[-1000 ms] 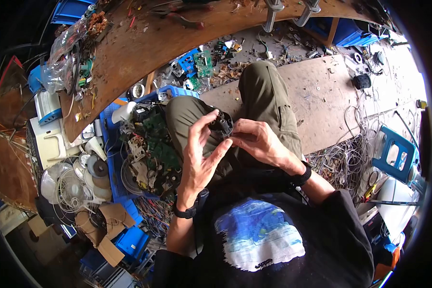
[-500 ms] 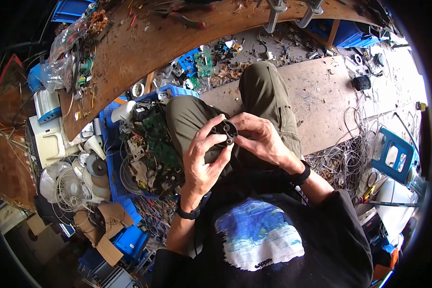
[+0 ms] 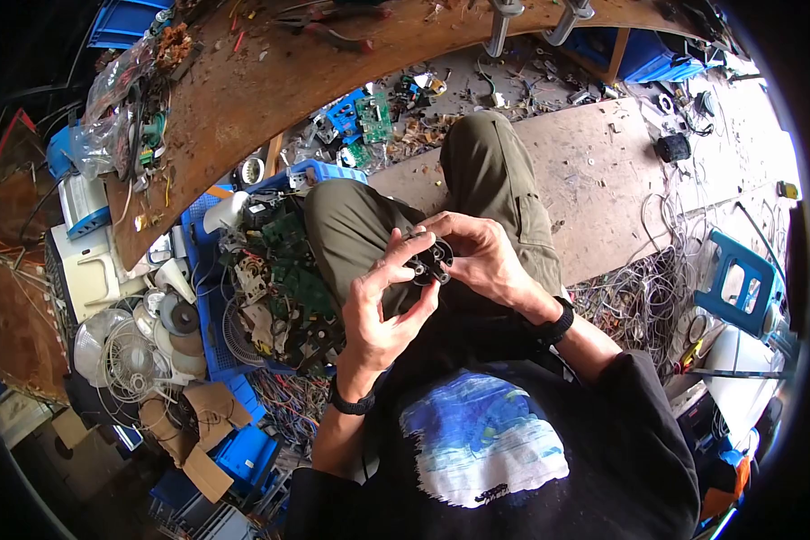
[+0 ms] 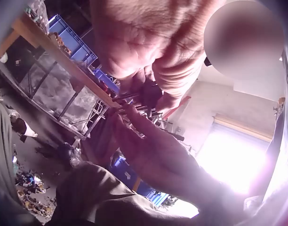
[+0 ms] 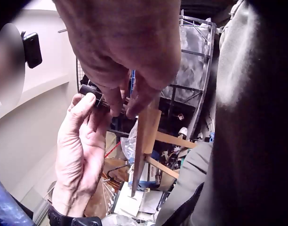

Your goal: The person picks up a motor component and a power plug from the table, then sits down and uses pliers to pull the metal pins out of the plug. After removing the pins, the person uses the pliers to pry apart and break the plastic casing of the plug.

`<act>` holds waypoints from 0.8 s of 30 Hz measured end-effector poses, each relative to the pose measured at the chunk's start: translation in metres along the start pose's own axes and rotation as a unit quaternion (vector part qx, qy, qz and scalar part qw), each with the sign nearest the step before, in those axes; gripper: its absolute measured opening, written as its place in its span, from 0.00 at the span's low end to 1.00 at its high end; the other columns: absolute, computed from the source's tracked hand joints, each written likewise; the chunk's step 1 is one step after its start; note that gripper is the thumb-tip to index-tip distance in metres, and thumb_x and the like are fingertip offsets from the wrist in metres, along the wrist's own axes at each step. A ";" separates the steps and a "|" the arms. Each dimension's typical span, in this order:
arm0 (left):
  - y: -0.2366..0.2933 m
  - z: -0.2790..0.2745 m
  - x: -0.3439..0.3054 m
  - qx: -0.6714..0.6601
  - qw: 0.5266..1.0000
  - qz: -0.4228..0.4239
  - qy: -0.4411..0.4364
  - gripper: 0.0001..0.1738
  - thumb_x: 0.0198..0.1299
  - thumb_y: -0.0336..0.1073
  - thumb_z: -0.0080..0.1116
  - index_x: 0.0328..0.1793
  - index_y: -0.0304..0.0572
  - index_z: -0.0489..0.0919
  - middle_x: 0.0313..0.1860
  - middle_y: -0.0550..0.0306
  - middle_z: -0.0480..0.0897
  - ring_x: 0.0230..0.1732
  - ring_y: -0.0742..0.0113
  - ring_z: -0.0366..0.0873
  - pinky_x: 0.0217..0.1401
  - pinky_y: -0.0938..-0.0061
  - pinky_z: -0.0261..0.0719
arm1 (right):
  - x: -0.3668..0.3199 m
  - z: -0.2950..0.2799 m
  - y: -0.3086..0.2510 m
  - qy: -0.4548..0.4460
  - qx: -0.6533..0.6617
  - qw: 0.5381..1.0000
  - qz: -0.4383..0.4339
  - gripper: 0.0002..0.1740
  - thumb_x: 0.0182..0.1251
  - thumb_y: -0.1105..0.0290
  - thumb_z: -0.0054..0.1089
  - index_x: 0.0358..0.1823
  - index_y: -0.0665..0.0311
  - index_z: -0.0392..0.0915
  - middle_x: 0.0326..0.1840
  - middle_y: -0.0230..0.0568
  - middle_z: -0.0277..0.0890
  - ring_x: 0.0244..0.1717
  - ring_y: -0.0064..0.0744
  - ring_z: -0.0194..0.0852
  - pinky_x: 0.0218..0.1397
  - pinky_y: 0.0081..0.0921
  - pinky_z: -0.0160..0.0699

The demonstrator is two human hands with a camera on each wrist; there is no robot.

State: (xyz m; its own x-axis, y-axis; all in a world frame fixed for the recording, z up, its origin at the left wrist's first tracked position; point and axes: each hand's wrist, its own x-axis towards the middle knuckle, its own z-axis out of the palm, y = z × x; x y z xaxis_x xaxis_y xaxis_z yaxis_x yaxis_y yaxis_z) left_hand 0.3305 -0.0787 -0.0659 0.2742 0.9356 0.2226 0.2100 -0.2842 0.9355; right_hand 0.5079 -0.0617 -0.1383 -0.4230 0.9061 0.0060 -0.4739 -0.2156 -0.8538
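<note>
A small round black part [image 3: 434, 261] with metal fittings on its face is held up between both hands, over the lap. My left hand [image 3: 378, 315] grips it from the left, with the thumb at its lower edge and fingers across its upper left side. From the right, my right hand [image 3: 486, 261] pinches its edge between thumb and fingers. In the right wrist view, the dark edge of the part [image 5: 90, 93] shows under the left thumb, and the right fingertips come down beside it. Fingers hide much of the part in the left wrist view.
A wooden workbench [image 3: 216, 117] curves across the top, with red-handled pliers [image 3: 337, 36] on it. Left of the knees stands a blue crate [image 3: 198, 297] full of circuit boards and scrap. Tangled cables [image 3: 634, 301] and a blue stool [image 3: 740, 283] are on the right.
The black part has been turned in the hands, from its deep open side to a flatter face with fittings. The left fingers have shifted over it, while the right hand keeps its pinch.
</note>
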 end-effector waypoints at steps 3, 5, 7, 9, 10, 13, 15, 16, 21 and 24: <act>-0.003 -0.001 -0.002 0.024 1.000 0.011 -0.009 0.17 0.54 0.15 0.69 0.43 0.34 0.72 0.61 0.33 0.84 0.66 0.43 0.82 0.81 0.47 0.63 | 0.000 0.004 -0.006 0.015 0.031 0.999 0.022 0.18 0.69 0.78 0.67 0.60 0.70 0.80 0.64 0.43 0.79 0.65 0.29 0.76 0.72 0.31 0.72; -0.003 0.000 -0.003 0.031 0.999 0.018 -0.010 0.18 0.54 0.15 0.69 0.44 0.34 0.71 0.61 0.32 0.83 0.66 0.42 0.82 0.81 0.47 0.64 | 0.002 0.005 -0.005 0.014 -0.002 0.999 -0.042 0.21 0.64 0.89 0.61 0.59 0.72 0.81 0.62 0.41 0.80 0.62 0.28 0.79 0.67 0.28 0.79; -0.002 0.005 -0.003 0.003 0.999 0.006 0.042 0.19 0.55 0.15 0.69 0.46 0.34 0.70 0.62 0.30 0.83 0.66 0.42 0.82 0.81 0.47 0.64 | 0.002 -0.002 -0.002 -0.003 -0.074 0.996 -0.051 0.21 0.64 0.89 0.61 0.59 0.73 0.81 0.61 0.40 0.80 0.61 0.27 0.79 0.66 0.28 0.79; -0.003 0.007 -0.002 0.004 0.999 0.015 0.046 0.21 0.56 0.15 0.69 0.49 0.33 0.69 0.62 0.28 0.82 0.66 0.43 0.82 0.80 0.49 0.66 | 0.002 -0.003 -0.001 -0.019 -0.145 0.987 -0.059 0.21 0.64 0.89 0.61 0.58 0.73 0.81 0.60 0.40 0.80 0.61 0.27 0.79 0.64 0.27 0.80; -0.003 0.008 -0.002 0.005 0.999 0.008 0.051 0.23 0.56 0.15 0.70 0.51 0.33 0.68 0.62 0.28 0.82 0.65 0.44 0.82 0.79 0.49 0.67 | 0.001 -0.001 0.000 -0.001 -0.098 0.994 -0.041 0.20 0.64 0.88 0.62 0.57 0.72 0.81 0.58 0.39 0.81 0.59 0.26 0.79 0.63 0.27 0.80; -0.004 0.012 -0.005 0.010 0.998 -0.005 0.069 0.25 0.56 0.15 0.70 0.54 0.34 0.68 0.63 0.29 0.81 0.64 0.45 0.83 0.77 0.49 0.70 | 0.001 0.007 -0.002 0.030 -0.014 0.999 0.006 0.17 0.64 0.87 0.64 0.54 0.71 0.82 0.55 0.38 0.80 0.57 0.24 0.79 0.61 0.26 0.80; -0.004 0.015 -0.006 0.014 0.996 -0.010 0.082 0.26 0.56 0.15 0.71 0.55 0.35 0.68 0.64 0.29 0.80 0.64 0.46 0.83 0.77 0.49 0.72 | 0.001 0.009 -0.002 0.043 0.024 0.998 0.033 0.15 0.64 0.86 0.65 0.53 0.71 0.83 0.54 0.37 0.80 0.56 0.23 0.79 0.61 0.26 0.81; -0.004 0.016 -0.006 0.016 0.996 -0.015 0.090 0.27 0.55 0.17 0.73 0.55 0.36 0.69 0.63 0.32 0.81 0.63 0.47 0.83 0.75 0.50 0.74 | 0.001 0.008 -0.001 0.046 0.011 0.998 0.028 0.14 0.64 0.84 0.66 0.51 0.71 0.82 0.51 0.36 0.80 0.54 0.21 0.78 0.59 0.25 0.80; 0.003 0.004 0.006 0.135 0.989 0.031 0.047 0.29 0.51 0.22 0.77 0.57 0.39 0.74 0.63 0.41 0.82 0.63 0.48 0.82 0.71 0.53 0.79 | -0.002 0.002 0.004 0.038 -0.108 0.993 0.012 0.11 0.64 0.82 0.68 0.47 0.70 0.80 0.41 0.33 0.79 0.46 0.17 0.75 0.50 0.24 0.79; 0.009 -0.006 0.015 0.166 0.985 0.021 -0.040 0.28 0.51 0.26 0.76 0.60 0.46 0.79 0.66 0.46 0.79 0.63 0.49 0.80 0.68 0.56 0.80 | -0.003 0.000 -0.001 0.006 -0.171 0.985 -0.021 0.08 0.64 0.81 0.68 0.42 0.71 0.79 0.37 0.37 0.78 0.39 0.21 0.73 0.43 0.28 0.77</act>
State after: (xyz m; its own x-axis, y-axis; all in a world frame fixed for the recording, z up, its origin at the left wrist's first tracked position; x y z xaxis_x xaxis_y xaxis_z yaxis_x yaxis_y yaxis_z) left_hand 0.3307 -0.0664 -0.0526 0.3598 0.9058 0.2237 0.4888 -0.3872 0.7818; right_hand 0.5098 -0.0642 -0.1380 -0.3982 0.9164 0.0401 -0.2021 -0.0450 -0.9783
